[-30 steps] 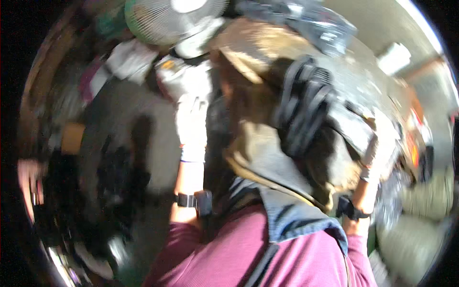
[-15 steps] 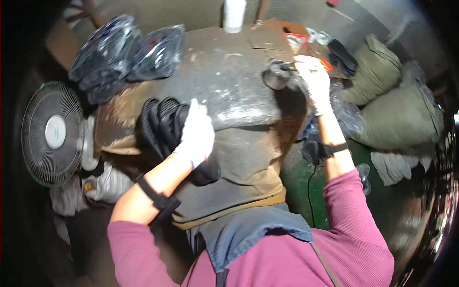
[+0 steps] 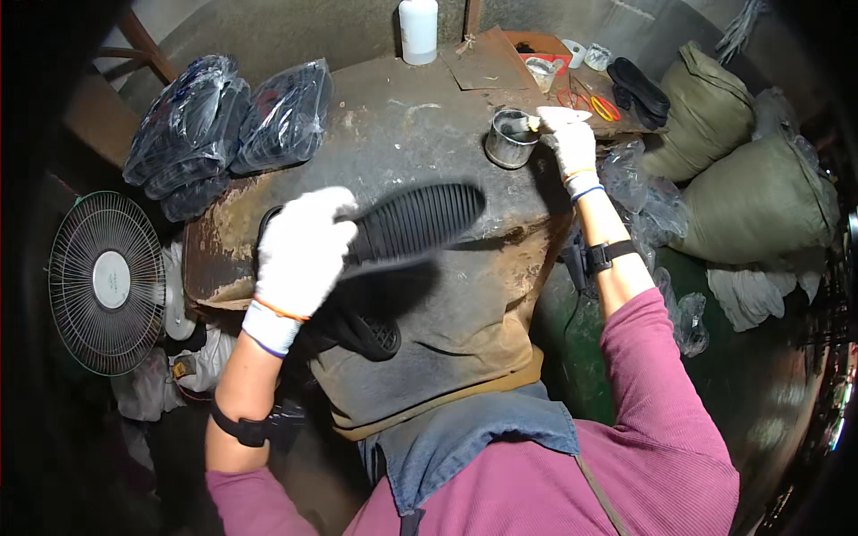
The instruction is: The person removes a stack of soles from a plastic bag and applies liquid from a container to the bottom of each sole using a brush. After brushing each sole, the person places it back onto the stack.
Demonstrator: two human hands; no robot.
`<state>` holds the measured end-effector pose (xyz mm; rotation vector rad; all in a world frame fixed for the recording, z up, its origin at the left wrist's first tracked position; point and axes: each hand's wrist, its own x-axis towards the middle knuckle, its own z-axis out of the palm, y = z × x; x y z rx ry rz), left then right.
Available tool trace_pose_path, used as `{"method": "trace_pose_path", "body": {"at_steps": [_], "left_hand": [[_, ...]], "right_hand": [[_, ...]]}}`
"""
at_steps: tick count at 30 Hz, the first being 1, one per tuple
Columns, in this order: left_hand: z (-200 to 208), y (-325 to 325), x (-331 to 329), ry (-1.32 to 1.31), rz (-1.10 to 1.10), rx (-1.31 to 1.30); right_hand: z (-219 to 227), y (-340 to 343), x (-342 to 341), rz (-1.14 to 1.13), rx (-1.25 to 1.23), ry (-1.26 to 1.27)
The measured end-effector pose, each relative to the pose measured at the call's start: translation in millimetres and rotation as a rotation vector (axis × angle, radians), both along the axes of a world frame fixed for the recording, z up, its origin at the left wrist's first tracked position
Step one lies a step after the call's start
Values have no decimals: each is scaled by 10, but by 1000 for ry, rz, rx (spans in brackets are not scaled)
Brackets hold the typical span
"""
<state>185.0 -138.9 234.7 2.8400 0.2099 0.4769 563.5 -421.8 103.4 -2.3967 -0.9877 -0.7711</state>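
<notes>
My left hand point(image 3: 307, 243), in a white glove, is closed around one end of a black shoe sole point(image 3: 420, 219). Its ridged face is turned up, and the sole slants across the near edge of the worktable. Below it, more black footwear pieces point(image 3: 371, 335) lie on my lap, partly in shadow. At the far right of the tabletop my gloved right hand point(image 3: 569, 138) is closed on a small brush point(image 3: 533, 123). Most of the brush is hidden by the fingers; its visible end is at the rim of a metal cup point(image 3: 509, 154) with dark stains inside.
Black items in clear plastic bags point(image 3: 281, 116) are stacked at the back left, above a fan point(image 3: 112, 277). A white bottle point(image 3: 418, 34) stands at the back. Scissors with orange handles point(image 3: 605, 108) and black soles point(image 3: 638, 94) lie back right, near bulging green sacks point(image 3: 746, 201).
My left hand has moved slightly left and lifted one sole from the black bunch, swinging it out to the right. The right hand has shifted a little left and down, toward the cup.
</notes>
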Motion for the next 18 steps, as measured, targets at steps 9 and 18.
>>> {"method": "trace_pose_path", "body": {"at_steps": [9,18], "left_hand": [[-873,78,-32,-266,32,-1968],[-785,-490,135,-171,-661,-2743]], "right_hand": [[-84,-258,132,280,1536,923],[523,514,-1191,386,771,344]]}}
